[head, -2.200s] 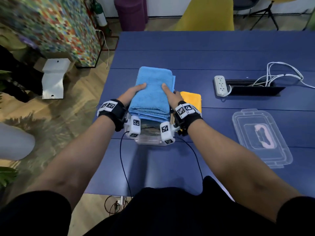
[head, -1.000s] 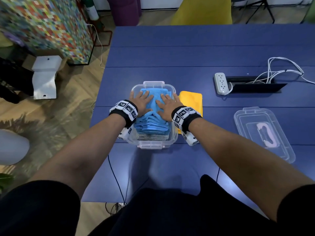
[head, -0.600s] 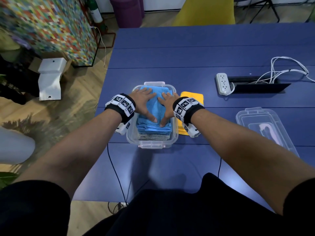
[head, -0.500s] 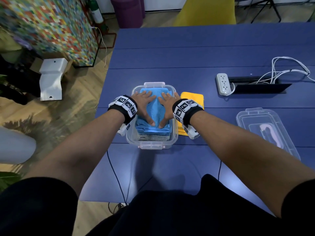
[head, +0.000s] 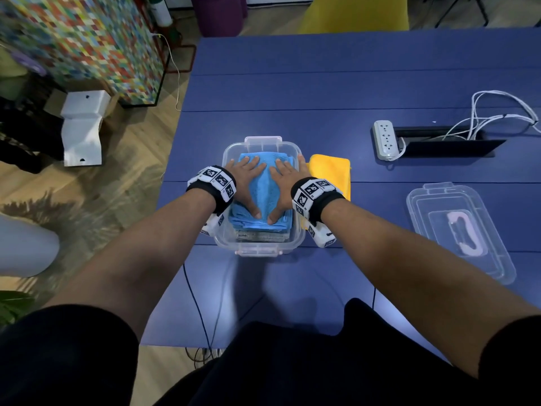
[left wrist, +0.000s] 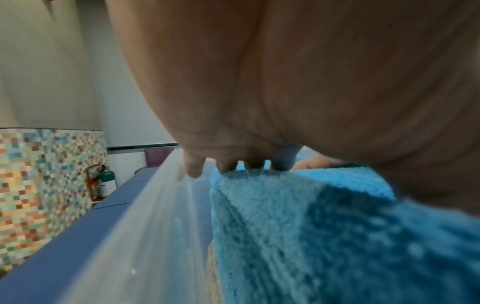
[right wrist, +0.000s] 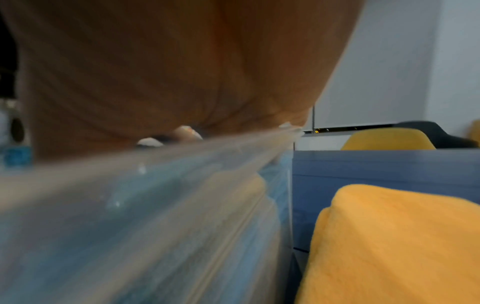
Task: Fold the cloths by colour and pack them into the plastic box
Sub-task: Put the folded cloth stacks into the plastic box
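Both hands, left hand and right hand, are now pressing flat-fingered on the blue cloth, already lowered into the plastic box.

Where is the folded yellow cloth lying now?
In the head view the folded yellow cloth lies on the blue table, right beside the clear plastic box, behind the right hand.
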A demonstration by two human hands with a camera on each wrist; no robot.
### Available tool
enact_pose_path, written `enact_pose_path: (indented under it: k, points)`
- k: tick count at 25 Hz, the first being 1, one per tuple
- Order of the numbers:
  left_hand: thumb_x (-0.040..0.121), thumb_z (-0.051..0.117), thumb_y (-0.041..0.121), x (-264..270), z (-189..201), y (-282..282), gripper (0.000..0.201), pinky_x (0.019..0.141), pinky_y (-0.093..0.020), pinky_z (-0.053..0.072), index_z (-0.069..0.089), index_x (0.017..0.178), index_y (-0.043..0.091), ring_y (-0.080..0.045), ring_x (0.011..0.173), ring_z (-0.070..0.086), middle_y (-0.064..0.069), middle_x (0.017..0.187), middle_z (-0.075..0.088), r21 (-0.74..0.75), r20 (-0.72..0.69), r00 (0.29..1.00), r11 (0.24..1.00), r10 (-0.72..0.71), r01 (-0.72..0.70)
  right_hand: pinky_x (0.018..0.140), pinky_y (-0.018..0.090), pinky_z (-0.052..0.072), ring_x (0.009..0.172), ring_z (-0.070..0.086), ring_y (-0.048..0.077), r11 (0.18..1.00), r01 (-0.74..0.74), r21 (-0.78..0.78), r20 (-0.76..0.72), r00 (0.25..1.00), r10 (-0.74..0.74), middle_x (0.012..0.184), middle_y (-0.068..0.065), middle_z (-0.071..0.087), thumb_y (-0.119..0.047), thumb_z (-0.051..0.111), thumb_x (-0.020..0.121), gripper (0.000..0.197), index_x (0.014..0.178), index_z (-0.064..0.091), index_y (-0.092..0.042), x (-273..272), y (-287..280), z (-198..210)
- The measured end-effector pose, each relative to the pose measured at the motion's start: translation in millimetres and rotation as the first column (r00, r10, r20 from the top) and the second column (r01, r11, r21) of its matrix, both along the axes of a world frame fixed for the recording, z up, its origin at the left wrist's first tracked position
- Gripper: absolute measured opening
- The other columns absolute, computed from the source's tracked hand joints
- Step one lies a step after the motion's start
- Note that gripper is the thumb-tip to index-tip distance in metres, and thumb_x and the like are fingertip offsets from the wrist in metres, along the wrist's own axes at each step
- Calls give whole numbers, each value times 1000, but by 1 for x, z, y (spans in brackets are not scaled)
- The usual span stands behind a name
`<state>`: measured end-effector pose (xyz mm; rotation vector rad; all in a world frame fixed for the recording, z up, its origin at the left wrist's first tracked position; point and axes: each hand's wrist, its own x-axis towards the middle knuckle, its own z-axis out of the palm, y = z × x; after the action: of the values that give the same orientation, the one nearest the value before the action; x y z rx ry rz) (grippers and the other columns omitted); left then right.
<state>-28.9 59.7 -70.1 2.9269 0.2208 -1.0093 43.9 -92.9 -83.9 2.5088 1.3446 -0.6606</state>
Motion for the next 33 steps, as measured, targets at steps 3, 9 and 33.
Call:
enact_pose_path:
  k: [3,9,33]
  points:
    - [58,81,67,1,12,3,136,120,-42,-3,-4,156,24,-20,150,-11,-2,163,-11,-107,11,995,989,100,-98,116,49,-19,149,-8,17,989,31,145,-143,990,-10,162,6,-7,-79,70,52,138,155,1,-18,8,-11,6]
    - [66,76,58,-1,28,-8,119,121,-40,4,8,156,23,-19,151,-5,-2,164,-1,-201,109,961,952,255,-230,120,43,-3,149,8,16,884,202,422,-333,941,-56,161,1,11,-61,73,71,100,152,24,-28,15,-32,11]
    - [95,48,43,85,-67,-223,75,118,-46,17,14,153,9,-32,147,17,-11,160,20,-548,217,410,458,886,-700,93,44,53,99,65,27,94,993,69,-793,112,-599,106,9,67,-24,59,89,43,132,54,-22,86,-189,-119]
